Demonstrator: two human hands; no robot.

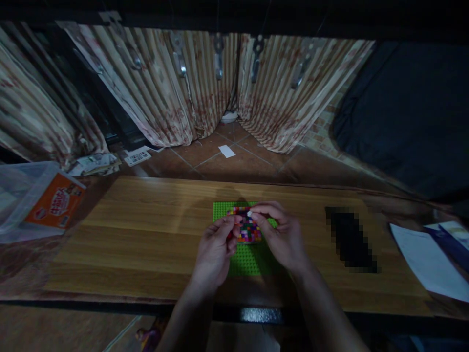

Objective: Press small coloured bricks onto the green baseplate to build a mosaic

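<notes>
A bright green studded baseplate (246,261) lies on the wooden tabletop in front of me. On it sits a patch of small multicoloured toy bricks (250,235), partly covered by my fingers. My right hand (282,232) pinches a small white brick (249,213) between thumb and index finger, over the back part of the patch. At the patch's left side is my left hand (217,244), its thumb and fingertips pressed together. Whatever those fingers may hold is too small to make out.
A clear plastic bin (22,195) with an orange label stands at the left end of the wooden table (146,234). To the right lie a black pixelated shape (351,239) and white papers (427,259). Patterned curtains (205,93) hang behind.
</notes>
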